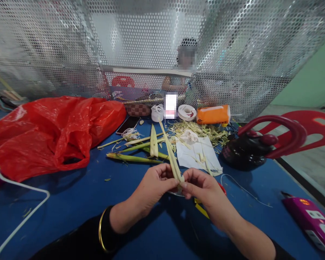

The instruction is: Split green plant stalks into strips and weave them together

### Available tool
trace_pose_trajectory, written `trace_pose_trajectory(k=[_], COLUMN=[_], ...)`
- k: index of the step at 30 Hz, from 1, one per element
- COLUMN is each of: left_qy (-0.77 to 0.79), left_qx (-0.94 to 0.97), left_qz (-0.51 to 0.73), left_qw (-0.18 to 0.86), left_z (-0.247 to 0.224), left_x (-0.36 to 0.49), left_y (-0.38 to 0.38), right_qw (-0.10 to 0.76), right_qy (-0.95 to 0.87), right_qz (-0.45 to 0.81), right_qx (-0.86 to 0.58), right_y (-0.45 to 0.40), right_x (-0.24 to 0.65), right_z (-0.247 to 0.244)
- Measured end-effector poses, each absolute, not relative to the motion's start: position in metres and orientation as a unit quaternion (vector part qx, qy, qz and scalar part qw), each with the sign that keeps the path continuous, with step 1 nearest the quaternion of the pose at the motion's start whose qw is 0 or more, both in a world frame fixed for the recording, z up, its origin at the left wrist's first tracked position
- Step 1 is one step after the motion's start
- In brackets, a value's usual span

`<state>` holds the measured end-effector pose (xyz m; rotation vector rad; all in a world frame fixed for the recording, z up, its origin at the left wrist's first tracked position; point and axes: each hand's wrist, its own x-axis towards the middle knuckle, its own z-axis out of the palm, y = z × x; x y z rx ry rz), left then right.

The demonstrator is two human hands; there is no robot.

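A long pale green-yellow plant leaf [171,151], perhaps a husk or stalk sheath, points away from me with its near end between my hands. My left hand [158,186] pinches that end from the left, thumb on top. On the other side, my right hand [203,187] grips the same end between thumb and fingertips. Beneath my hands, partly hidden, are something red and a yellow strip [202,209]. Beyond the left hand lie several green stalks [135,158] and a broad loose leaf piece [154,141].
A red plastic bag [51,133] fills the left. White paper [197,153], shredded plant scraps [211,133], a phone [128,125], a tape roll [186,112] and an orange pack [213,114] lie behind. A black kettle [243,151] and purple box [311,220] stand right. A person sits behind perforated metal.
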<state>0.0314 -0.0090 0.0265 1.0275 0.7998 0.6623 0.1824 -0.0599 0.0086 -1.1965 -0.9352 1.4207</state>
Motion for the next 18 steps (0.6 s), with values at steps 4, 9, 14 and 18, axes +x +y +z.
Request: trace_pose_trajectory(k=[4,9,14,18], left_qy=[0.376,0.435,0.409,0.269], left_qx=[0.463,0.544,0.791,0.911], left_qz=[0.304,0.276,0.377,0.282], left_qw=[0.743,0.662,0.256,0.131], left_z=[0.025,0.023,0.031,0.037], left_x=[0.032,0.028,0.018,0.016], left_y=[-0.007,-0.007,-0.013,-0.007], right_qw=[0.495,0.477,0.439,0.357], right_qy=[-0.415,-0.465,-0.592,-0.699], right_qz=[0.559,0.525,0.365,0.266], right_qx=[-0.520,-0.530,-0.569,-0.559], right_y=[-0.058,-0.059,-0.060,-0.061], right_x=[0.182,0.186,0.195,0.197], right_z=[0.010,0.016,0.021,0.019])
